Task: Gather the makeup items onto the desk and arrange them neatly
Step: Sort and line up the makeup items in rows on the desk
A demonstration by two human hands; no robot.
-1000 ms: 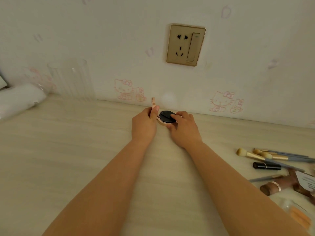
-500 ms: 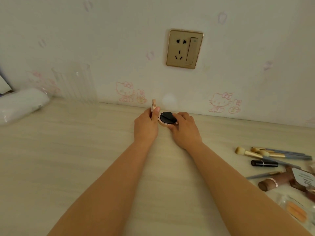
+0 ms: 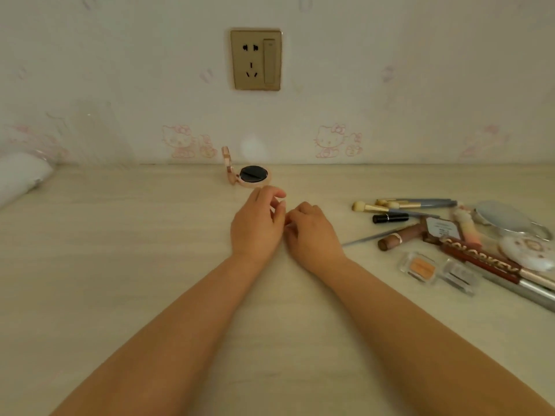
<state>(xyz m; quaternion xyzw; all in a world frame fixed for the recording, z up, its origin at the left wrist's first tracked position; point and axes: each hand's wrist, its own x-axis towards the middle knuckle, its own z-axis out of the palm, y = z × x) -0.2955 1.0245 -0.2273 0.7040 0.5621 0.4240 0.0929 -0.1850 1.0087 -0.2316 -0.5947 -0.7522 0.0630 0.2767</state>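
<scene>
A pink compact (image 3: 251, 175) stands alone at the back of the pale wooden desk (image 3: 120, 265), its lid upright and a black puff showing inside. My left hand (image 3: 257, 225) hovers just in front of it, fingers loosely apart and holding nothing. My right hand (image 3: 312, 234) rests beside the left, fingers curled and empty. To the right lie makeup brushes (image 3: 402, 205), a black lipstick (image 3: 389, 218), a brown tube (image 3: 401, 238), an orange blush pan (image 3: 419, 267), a clear case (image 3: 459, 276), a maroon lip-gloss box (image 3: 480, 261), a round white compact (image 3: 525, 253) and a mirror (image 3: 504, 217).
The wall rises right behind the desk, with a gold socket plate (image 3: 256, 60). A clear ribbed cup (image 3: 96, 136) stands at the back left, and a white roll (image 3: 21, 175) lies at the left edge.
Both hands have let go of the open compact and drawn back toward me. The compact stays standing by the wall. The view has tilted down, showing more items on the right.
</scene>
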